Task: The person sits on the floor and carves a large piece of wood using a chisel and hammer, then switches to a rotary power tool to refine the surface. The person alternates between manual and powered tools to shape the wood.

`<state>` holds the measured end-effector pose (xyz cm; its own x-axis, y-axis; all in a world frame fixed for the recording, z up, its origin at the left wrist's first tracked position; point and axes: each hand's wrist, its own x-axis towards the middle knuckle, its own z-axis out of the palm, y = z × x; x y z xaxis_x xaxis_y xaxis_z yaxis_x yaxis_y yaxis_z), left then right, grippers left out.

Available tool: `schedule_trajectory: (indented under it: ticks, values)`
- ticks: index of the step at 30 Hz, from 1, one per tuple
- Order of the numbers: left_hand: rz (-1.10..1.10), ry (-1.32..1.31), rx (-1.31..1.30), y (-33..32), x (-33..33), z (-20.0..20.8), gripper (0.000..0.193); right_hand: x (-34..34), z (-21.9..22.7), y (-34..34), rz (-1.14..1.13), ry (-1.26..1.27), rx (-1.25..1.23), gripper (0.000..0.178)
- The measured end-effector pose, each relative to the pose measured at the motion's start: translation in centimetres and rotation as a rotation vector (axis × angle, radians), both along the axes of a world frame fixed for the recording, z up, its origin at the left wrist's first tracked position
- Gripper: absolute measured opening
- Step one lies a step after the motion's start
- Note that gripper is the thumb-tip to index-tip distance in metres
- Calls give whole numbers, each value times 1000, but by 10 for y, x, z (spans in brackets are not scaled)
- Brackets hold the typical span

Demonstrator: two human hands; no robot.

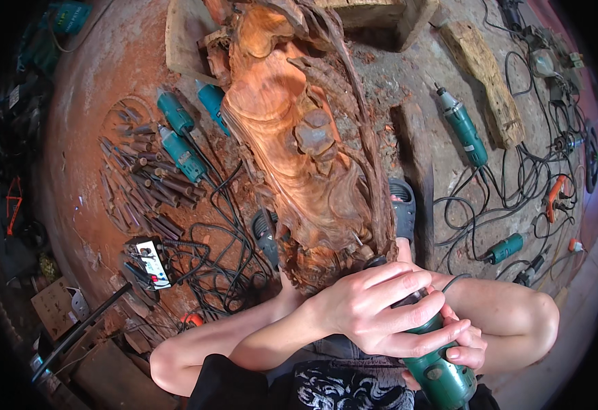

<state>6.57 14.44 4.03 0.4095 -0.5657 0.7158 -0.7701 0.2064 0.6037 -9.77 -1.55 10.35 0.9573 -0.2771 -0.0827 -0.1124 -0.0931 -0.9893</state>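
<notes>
A green die grinder (441, 381) lies across my lap, its nose pointing up and to the left. My left hand (367, 311) is wrapped over its dark neck from above. My right hand (468, 350) closes around the green body from the right and below, partly hidden by the tool and my left fingers. A thin metal bit (358, 240) shows at the near right end of a large reddish wood carving (272, 102); I cannot tell if it touches. The carving, with flowing folds and a rounded figure, stretches away from me between my feet.
On the left lie several chisels (142, 184), green power tools (181, 152), tangled black cables (224, 273) and a white control box (151, 263). On the right are another green grinder (464, 130), a rough wood beam (483, 75) and more cables. Reddish dust covers the floor.
</notes>
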Motion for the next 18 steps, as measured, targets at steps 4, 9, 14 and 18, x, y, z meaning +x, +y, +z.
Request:
schedule_trajectory:
  ticks: [4, 9, 14, 18]
  values:
    - [-46, 18, 22, 0, 2, 3, 41, 0, 2, 0, 18, 29, 29, 45]
    - [-27, 25, -10, -1, 0, 2, 41, 5, 4, 0, 42, 62, 63, 40]
    - [8, 42, -26, -2, -2, 2, 42, 11, 9, -3, 72, 99, 95, 35]
    - [66, 82, -81, -5, -4, 11, 35, 18, 18, -5, 127, 168, 135, 32]
